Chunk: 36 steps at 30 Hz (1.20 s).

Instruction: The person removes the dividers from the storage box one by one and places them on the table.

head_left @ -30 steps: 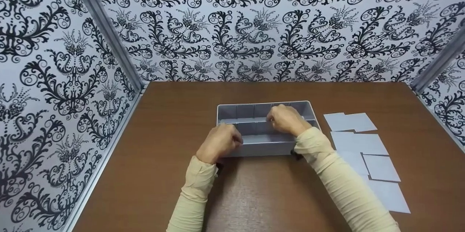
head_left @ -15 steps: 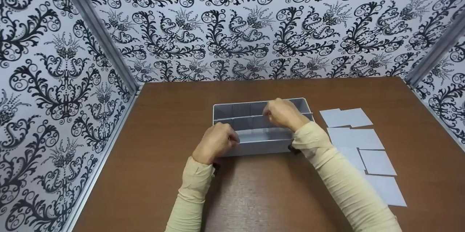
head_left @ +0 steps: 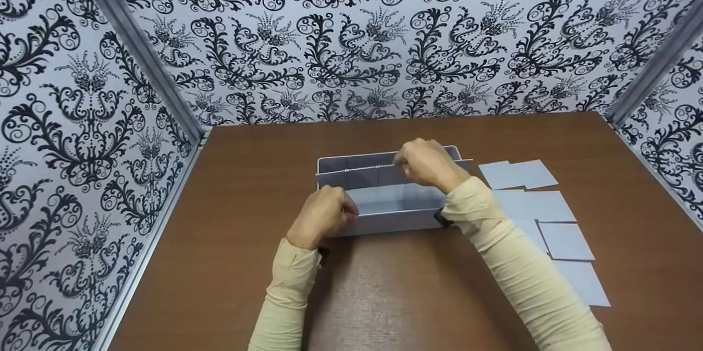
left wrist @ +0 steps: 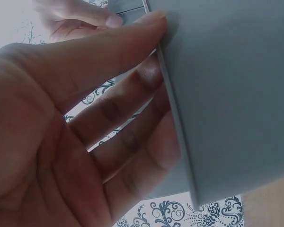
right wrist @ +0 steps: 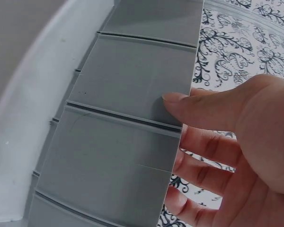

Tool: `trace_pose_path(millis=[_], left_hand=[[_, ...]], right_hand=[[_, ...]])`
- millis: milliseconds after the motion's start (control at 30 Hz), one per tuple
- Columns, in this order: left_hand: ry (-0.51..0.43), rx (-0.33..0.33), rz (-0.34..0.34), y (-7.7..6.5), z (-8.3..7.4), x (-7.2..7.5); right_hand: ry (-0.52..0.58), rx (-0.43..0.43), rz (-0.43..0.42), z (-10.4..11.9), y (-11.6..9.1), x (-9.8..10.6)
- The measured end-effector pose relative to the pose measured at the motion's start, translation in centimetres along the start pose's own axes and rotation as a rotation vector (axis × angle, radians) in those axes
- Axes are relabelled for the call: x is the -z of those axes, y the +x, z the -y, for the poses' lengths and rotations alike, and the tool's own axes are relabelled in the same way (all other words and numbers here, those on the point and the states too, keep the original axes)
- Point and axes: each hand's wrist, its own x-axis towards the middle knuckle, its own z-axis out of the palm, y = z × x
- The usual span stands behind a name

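A grey plastic organizer box (head_left: pixel 395 222) sits on the wooden table. At its front left, my left hand (head_left: pixel 324 213) grips the front wall; in the left wrist view the thumb lies on the outer face of that wall (left wrist: pixel 227 94) and the fingers are inside. My right hand (head_left: pixel 425 163) pinches the top edge of a long grey divider (head_left: pixel 362 176), thumb on one face and fingers behind it. The divider (right wrist: pixel 118 142) carries vertical slots. Its top edge stands above the box's rim, and its ends stick out past the side walls.
Several white square cards (head_left: pixel 565 238) lie flat at the right of the box, some overlapping. The right sleeve (head_left: pixel 511 263) crosses over part of them. Patterned walls (head_left: pixel 362 38) close off the table's back and left.
My right hand has lifted the long divider upward, so it now rises above the box's rim. My left hand keeps its grip on the front wall. The head view has shifted slightly.
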Motion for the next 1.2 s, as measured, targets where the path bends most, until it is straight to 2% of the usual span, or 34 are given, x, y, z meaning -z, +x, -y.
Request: trace_pose_path(millis=[333,467,700,967,1200], left_hand=[[0.003,-0.020,-0.018,0.0,0.1,0.0],[0.007,-0.013,-0.017,0.0,0.1,-0.1],[0.013,0.001,-0.009,0.1,0.2,-0.1],[0.036,0.000,-0.014,0.4,0.3,-0.3],[0.050,-0.035,-0.075,0.4,0.6,-0.7]], right_hand=[[0.014,-0.008,0.005,0.3,-0.2,1.2],[-0.002,0.002,-0.029,0.2,-0.3,1.6],[0.000,0.021,-0.138,0.1,-1.0,2.7],[0.016,0.044,-0.217,0.4,-3.0,4.5],[0.046,0.030,-0.248,0.7,-5.7,5.6]])
